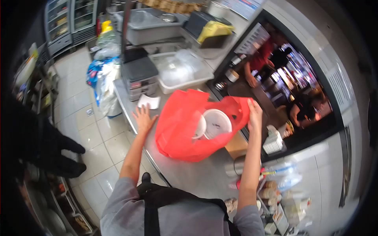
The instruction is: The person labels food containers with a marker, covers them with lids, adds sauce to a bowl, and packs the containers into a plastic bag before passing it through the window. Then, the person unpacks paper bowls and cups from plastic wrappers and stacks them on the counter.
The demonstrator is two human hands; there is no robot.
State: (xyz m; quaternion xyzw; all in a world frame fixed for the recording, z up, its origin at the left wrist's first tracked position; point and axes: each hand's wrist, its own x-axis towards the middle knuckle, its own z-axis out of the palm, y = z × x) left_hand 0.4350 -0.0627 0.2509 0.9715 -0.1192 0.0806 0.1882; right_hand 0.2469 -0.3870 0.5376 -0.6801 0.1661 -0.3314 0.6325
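A red carrier bag (181,133) stands on the steel counter (185,175), its mouth gaping toward me. Inside it sit two round white tubs, the nearer-right one (217,124) with small dark marks on its surface. My right hand (255,114) is closed on the bag's right handle edge and pulls it outward. To the left of the bag, my left hand (143,120) has its fingers spread and holds nothing. Its fingertips are close to a white slip of paper (149,102); whether they touch it I cannot tell.
Behind the bag is a white bin (183,78) of clear plastic lids or bowls, beside a dark-lidded box (139,67). A serving hatch (271,86) opens at right, with people beyond. A dark-clothed person (47,145) stands at left. Filled plastic bags (106,82) sit past the counter.
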